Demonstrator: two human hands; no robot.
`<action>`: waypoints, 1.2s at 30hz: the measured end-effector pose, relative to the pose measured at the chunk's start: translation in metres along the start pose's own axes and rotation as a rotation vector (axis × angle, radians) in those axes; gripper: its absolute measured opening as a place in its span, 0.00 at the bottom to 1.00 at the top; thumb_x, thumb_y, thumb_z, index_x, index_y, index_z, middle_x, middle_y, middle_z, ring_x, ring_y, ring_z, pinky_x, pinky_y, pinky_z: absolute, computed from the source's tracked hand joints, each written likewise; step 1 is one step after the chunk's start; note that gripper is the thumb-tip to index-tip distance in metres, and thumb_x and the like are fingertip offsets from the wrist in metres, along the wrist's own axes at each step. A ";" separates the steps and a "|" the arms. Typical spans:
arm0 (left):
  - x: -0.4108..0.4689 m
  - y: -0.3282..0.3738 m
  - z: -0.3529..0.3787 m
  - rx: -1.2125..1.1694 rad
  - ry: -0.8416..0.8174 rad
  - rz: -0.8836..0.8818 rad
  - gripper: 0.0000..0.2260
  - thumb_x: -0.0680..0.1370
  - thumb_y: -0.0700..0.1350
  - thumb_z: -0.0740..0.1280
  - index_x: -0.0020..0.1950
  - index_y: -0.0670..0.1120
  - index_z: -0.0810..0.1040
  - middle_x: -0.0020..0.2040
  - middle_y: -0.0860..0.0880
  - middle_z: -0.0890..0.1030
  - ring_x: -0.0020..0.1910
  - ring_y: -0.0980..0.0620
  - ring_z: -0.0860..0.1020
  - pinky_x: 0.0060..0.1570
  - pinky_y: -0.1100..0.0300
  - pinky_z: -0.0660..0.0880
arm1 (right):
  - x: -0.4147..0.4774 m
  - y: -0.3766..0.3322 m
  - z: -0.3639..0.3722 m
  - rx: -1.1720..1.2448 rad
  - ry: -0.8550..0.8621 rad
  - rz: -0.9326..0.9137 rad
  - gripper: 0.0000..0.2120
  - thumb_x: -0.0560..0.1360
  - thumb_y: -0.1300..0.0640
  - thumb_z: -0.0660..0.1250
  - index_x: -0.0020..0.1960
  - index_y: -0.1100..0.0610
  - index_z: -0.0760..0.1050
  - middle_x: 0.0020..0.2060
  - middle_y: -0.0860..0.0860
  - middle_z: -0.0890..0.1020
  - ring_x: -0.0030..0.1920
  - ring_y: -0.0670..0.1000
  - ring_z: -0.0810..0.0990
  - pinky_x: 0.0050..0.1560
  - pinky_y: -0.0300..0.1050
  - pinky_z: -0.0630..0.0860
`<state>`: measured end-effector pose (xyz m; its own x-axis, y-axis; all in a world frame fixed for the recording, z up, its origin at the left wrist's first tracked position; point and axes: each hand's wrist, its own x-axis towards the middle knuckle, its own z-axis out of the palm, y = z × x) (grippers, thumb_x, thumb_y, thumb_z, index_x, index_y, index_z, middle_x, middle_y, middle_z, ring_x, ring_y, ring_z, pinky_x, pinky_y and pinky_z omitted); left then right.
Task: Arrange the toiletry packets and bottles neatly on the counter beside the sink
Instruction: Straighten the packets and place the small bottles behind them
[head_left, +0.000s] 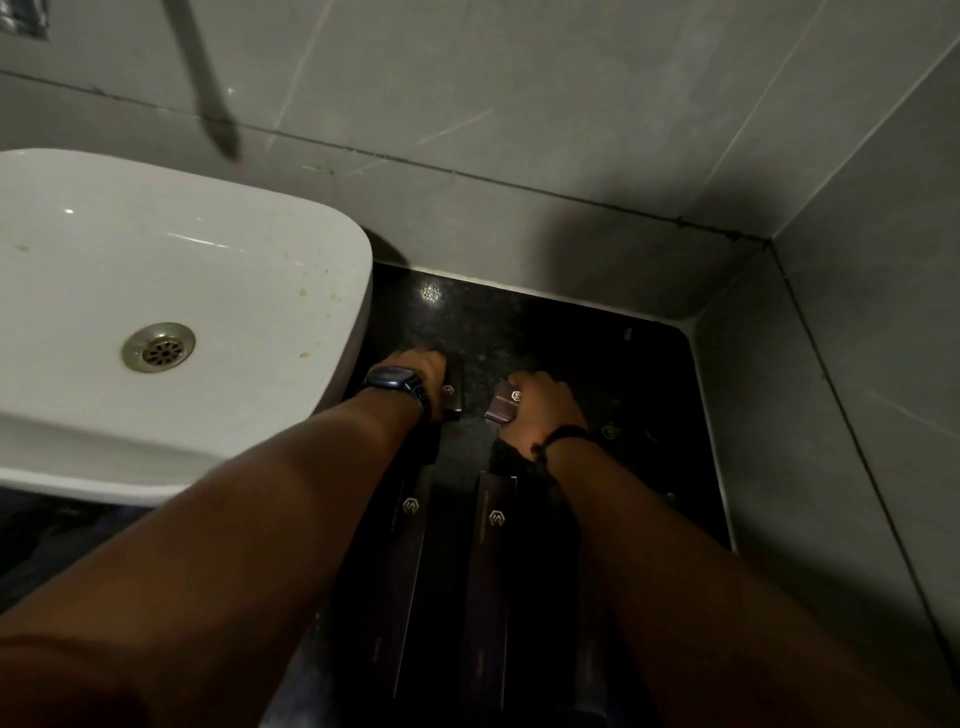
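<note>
Beside sink (208, 291), left hand (415, 371) fingers clamp dark packet (453, 387); right hand (545, 408) fingers clamp brown packet (504, 405).

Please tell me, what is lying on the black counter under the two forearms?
Two long dark packets, each with a small logo, lie side by side on the black counter. The forearms cover their outer edges. The left hand and right hand each grip a smaller dark packet.

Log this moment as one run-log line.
left hand: gripping dark packet | right hand: gripping brown packet | counter: two long boxes nearer
</note>
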<state>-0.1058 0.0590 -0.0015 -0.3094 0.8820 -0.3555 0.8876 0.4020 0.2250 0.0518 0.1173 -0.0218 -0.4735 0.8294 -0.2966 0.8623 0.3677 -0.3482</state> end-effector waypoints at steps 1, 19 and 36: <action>-0.001 0.001 0.000 0.009 0.001 -0.004 0.24 0.67 0.50 0.74 0.60 0.45 0.77 0.61 0.41 0.79 0.59 0.40 0.77 0.57 0.47 0.76 | 0.000 0.000 0.000 0.005 -0.005 -0.015 0.32 0.65 0.58 0.74 0.67 0.53 0.68 0.63 0.55 0.73 0.63 0.60 0.69 0.63 0.53 0.70; -0.004 0.002 -0.015 0.135 -0.126 -0.061 0.54 0.52 0.62 0.80 0.74 0.54 0.59 0.72 0.45 0.65 0.70 0.38 0.62 0.64 0.42 0.68 | 0.003 0.000 0.003 0.007 -0.024 -0.109 0.36 0.64 0.59 0.75 0.69 0.52 0.66 0.64 0.53 0.73 0.64 0.59 0.69 0.65 0.55 0.70; -0.007 0.000 -0.018 0.262 -0.076 -0.030 0.26 0.65 0.53 0.77 0.60 0.47 0.77 0.60 0.43 0.79 0.58 0.42 0.77 0.53 0.50 0.76 | 0.001 -0.002 0.006 -0.044 -0.030 -0.141 0.36 0.65 0.56 0.75 0.69 0.50 0.64 0.65 0.51 0.72 0.65 0.58 0.67 0.66 0.57 0.68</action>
<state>-0.1093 0.0574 0.0170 -0.3192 0.8456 -0.4279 0.9394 0.3419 -0.0252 0.0482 0.1152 -0.0266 -0.5948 0.7556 -0.2745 0.7938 0.4982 -0.3488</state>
